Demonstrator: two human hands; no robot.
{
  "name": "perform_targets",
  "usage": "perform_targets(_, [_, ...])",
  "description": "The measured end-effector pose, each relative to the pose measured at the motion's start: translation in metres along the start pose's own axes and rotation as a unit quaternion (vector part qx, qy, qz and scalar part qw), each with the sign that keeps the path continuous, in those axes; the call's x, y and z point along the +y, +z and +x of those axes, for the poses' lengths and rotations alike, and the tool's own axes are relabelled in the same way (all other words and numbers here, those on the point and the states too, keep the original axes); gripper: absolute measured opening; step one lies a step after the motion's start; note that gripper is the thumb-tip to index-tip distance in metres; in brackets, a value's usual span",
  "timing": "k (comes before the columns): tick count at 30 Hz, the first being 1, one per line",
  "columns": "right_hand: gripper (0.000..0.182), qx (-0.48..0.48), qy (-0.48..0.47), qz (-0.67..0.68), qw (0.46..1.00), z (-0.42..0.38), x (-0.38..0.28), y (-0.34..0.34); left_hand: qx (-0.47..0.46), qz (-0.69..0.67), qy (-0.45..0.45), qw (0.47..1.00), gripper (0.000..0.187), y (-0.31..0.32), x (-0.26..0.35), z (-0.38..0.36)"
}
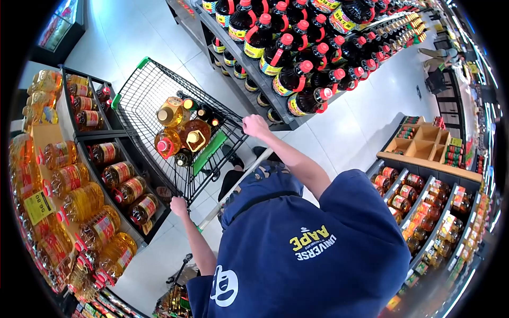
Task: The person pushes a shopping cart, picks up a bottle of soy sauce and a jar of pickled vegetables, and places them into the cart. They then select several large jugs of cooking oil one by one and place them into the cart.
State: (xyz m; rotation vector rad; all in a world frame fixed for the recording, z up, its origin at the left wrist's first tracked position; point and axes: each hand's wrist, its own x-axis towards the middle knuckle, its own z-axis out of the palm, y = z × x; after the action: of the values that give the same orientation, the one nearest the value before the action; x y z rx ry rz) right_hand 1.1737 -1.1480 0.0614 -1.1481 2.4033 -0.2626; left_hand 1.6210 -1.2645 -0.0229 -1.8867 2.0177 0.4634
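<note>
A black wire shopping cart (154,79) with green corners stands in front of me. My right hand (256,127) is closed at its near right corner, and my left hand (179,205) is closed at its near left corner. A pale bar (212,214) crosses beneath my forearms. Inside the cart, several bottles stand close together: a golden oil bottle (172,114), a red-capped oil bottle (168,143), a brown bottle with a pale cap (195,137) and some dark bottles (183,157). A green panel (210,152) lies at the cart's near side.
Oil bottles (85,204) fill a shelf close on the left, with a yellow price tag (38,207). Red-capped dark bottles (289,79) crowd a grey rack ahead to the right. More shelved bottles (416,183) stand at right. A distant person (442,58) is at upper right.
</note>
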Motion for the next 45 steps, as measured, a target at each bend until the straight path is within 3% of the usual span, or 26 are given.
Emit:
perform_targets(10, [0.014, 0.042, 0.049, -0.001, 0.998, 0.009, -0.004, 0.006, -0.025, 0.043, 0.026, 0.998, 0.029, -0.039, 0.023, 0.05])
perform_targets(13, [0.015, 0.01, 0.068, 0.041, 0.997, 0.013, -0.002, 0.003, -0.018, 0.062, 0.031, 0.997, 0.031, -0.04, 0.029, 0.064])
perform_targets(20, [0.017, 0.119, 0.0, 0.091, 0.989, 0.013, 0.01, 0.008, -0.014, 0.093, 0.064, 0.993, 0.033, -0.056, 0.047, 0.076])
perform_targets(24, [0.019, 0.119, -0.037, 0.145, 0.982, -0.023, 0.01, -0.013, -0.012, 0.118, 0.1, 0.988, 0.04, -0.054, 0.054, 0.084])
perform_targets(25, [0.022, 0.194, -0.07, 0.141, 0.968, -0.034, 0.014, -0.009, -0.01, 0.12, 0.101, 0.988, 0.041, -0.055, 0.056, 0.084])
perform_targets(27, [0.023, 0.163, -0.045, 0.186, 0.968, -0.067, 0.019, -0.026, -0.002, 0.131, 0.106, 0.986, 0.043, -0.055, 0.059, 0.086])
perform_targets(28, [0.024, 0.148, -0.033, 0.208, 0.966, -0.084, 0.022, -0.042, -0.057, 0.134, 0.071, 0.987, 0.043, -0.065, 0.069, 0.082])
perform_targets(31, [0.018, 0.111, 0.032, 0.255, 0.96, -0.125, 0.043, -0.078, 0.039, 0.107, 0.105, 0.988, 0.042, -0.057, 0.075, 0.087])
perform_targets(32, [0.016, 0.097, 0.068, 0.264, 0.957, -0.135, 0.051, -0.089, 0.078, 0.103, 0.114, 0.985, 0.042, -0.057, 0.083, 0.083])
perform_targets(34, [0.014, 0.157, 0.126, 0.296, 0.934, -0.154, 0.071, -0.105, 0.159, 0.06, 0.147, 0.974, 0.041, -0.063, 0.115, 0.062])
perform_targets(36, [0.014, 0.255, 0.148, 0.307, 0.905, -0.167, 0.084, -0.121, 0.182, 0.011, 0.174, 0.968, 0.042, -0.072, 0.159, 0.04])
perform_targets(38, [0.014, 0.324, 0.173, 0.302, 0.88, -0.173, 0.099, -0.14, 0.167, -0.11, 0.244, 0.949, 0.037, -0.072, 0.204, 0.018])
perform_targets(40, [0.017, 0.387, 0.174, 0.337, 0.841, -0.166, 0.109, -0.156, 0.059, -0.273, 0.299, 0.912, 0.029, -0.07, 0.255, 0.004])
perform_targets(45, [0.029, 0.448, 0.134, 0.356, 0.809, -0.145, 0.118, -0.188, 0.021, -0.357, 0.437, 0.825, 0.022, -0.11, 0.389, -0.086])
